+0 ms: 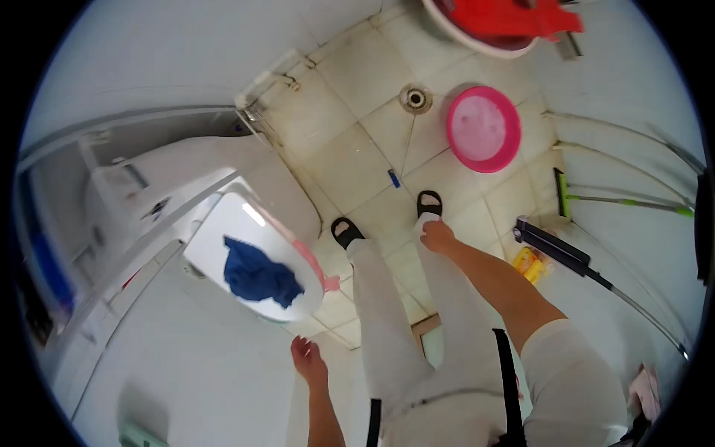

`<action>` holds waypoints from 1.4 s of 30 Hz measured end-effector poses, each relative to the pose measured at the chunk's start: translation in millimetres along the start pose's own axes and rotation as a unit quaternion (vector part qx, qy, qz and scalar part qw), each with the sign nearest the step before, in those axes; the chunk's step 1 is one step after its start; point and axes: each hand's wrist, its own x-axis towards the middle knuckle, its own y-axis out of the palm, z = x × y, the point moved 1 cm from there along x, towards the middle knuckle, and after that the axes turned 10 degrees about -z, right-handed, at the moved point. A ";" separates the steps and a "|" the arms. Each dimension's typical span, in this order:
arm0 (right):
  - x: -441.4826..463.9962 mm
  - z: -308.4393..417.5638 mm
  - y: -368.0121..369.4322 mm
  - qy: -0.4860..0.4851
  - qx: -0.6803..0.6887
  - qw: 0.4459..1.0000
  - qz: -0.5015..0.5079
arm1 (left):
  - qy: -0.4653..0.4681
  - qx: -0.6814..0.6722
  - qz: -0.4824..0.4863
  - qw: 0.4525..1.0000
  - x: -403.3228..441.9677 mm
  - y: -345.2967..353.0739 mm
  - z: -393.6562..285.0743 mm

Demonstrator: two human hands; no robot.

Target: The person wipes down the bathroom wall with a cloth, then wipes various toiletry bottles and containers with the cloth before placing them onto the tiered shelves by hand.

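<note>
My left hand (309, 360) hangs in the air near the front end of the closed white toilet lid (216, 257), its fingers loosely bent and apart, with nothing seen in them. On that lid lies a crumpled dark blue cloth (257, 274). My right hand (438, 237) is in front of my light trouser leg (439, 279), just above the foot in this view. Its fingers are curled, and what they hold, if anything, cannot be made out. Beyond my feet stands a pink basin (514, 141) of whitish, foamy water.
A floor drain (415, 98) and a small blue object (394, 179) are on the tiles. Red cloth (514, 18) lies over a basin at the top. A green squeegee (562, 192), a black-headed mop (555, 247) and yellow items (529, 264) stand at right; a metal rack (160, 208) at left.
</note>
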 end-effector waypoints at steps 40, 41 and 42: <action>-326.1 742.2 -266.9 -0.441 0.081 0.859 -0.247 | -0.066 -0.373 0.089 0.921 -28.4 -170.6 -78.1; -320.1 756.6 -263.8 -0.417 0.051 0.873 -0.246 | -0.099 -0.392 0.095 0.910 -18.4 -170.9 -71.9; -318.2 761.6 -262.8 -0.404 0.041 0.883 -0.237 | -0.131 -0.400 0.114 0.900 -10.2 -167.3 -62.0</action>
